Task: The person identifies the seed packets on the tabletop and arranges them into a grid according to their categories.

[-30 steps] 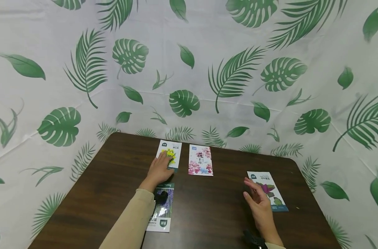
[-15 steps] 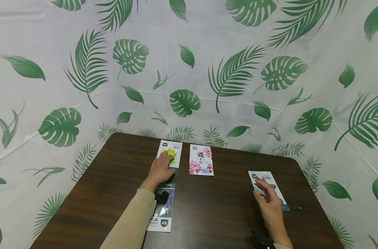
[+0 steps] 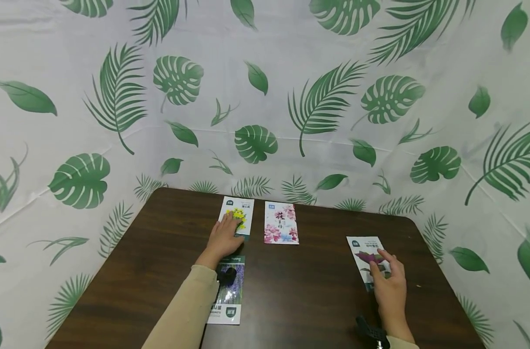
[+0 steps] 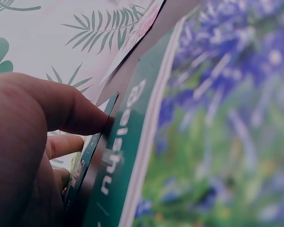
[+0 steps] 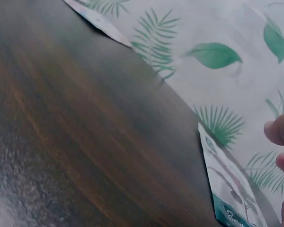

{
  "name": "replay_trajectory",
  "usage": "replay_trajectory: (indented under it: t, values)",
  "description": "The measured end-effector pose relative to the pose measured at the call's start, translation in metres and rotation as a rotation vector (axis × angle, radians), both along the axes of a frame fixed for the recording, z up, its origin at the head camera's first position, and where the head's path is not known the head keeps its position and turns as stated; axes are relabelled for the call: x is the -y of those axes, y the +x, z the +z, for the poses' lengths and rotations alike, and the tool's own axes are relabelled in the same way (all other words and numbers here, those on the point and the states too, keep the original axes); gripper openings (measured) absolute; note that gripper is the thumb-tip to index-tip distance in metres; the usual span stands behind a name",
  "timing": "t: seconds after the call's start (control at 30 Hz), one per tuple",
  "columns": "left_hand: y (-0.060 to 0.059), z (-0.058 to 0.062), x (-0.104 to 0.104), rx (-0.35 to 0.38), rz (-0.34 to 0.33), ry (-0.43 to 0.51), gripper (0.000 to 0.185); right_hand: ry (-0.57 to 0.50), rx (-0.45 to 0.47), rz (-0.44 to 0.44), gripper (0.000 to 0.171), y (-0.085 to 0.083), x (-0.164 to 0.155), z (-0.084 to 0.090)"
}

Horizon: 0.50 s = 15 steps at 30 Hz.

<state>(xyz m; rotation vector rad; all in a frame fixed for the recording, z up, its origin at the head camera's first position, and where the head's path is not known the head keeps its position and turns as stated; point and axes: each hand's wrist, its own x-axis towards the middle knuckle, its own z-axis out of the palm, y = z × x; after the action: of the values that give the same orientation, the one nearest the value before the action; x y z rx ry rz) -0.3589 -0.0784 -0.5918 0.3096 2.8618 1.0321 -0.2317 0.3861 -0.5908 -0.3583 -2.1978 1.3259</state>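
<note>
My left hand (image 3: 223, 238) rests on the lower part of a packet with yellow flowers (image 3: 244, 209), its fingers spread out over the picture. In the left wrist view its thumb (image 4: 78, 111) touches near the packet's dark edge. Under the left wrist lies a glossy packet with purple flowers (image 3: 233, 291), which fills the right side of the left wrist view. My right hand (image 3: 390, 283) hovers over the right edge of a packet with a maroon leafy picture (image 3: 362, 249). Its fingers are loosely bent and hold nothing; the right wrist view shows this packet (image 5: 227, 182) flat below them.
A packet with pink blossoms (image 3: 281, 225) lies near the back edge, right of the yellow-flower one. The dark wooden table (image 3: 299, 291) meets a white cloth (image 3: 221, 155) printed with green leaves behind it. A black wrist strap (image 3: 369, 332) shows on the right arm.
My right hand has moved to the right across the maroon-leaf packet, so more of its left side shows. My left hand has stayed on the yellow-flower packet. The head view has shifted slightly.
</note>
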Motion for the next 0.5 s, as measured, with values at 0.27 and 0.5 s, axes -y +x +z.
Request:
replay_trajectory:
  t: [0.27, 0.5]
  values:
    - [0.0008, 0.0001, -0.0013, 0.001, -0.005, -0.006, 0.069, 0.168, 0.059, 0.037, 0.051, -0.0006, -0.0013, -0.0041]
    - [0.0007, 0.0003, -0.0016, 0.010, 0.000, -0.009, 0.069, 0.260, 0.111, 0.071, 0.048, -0.0018, -0.0027, -0.0077]
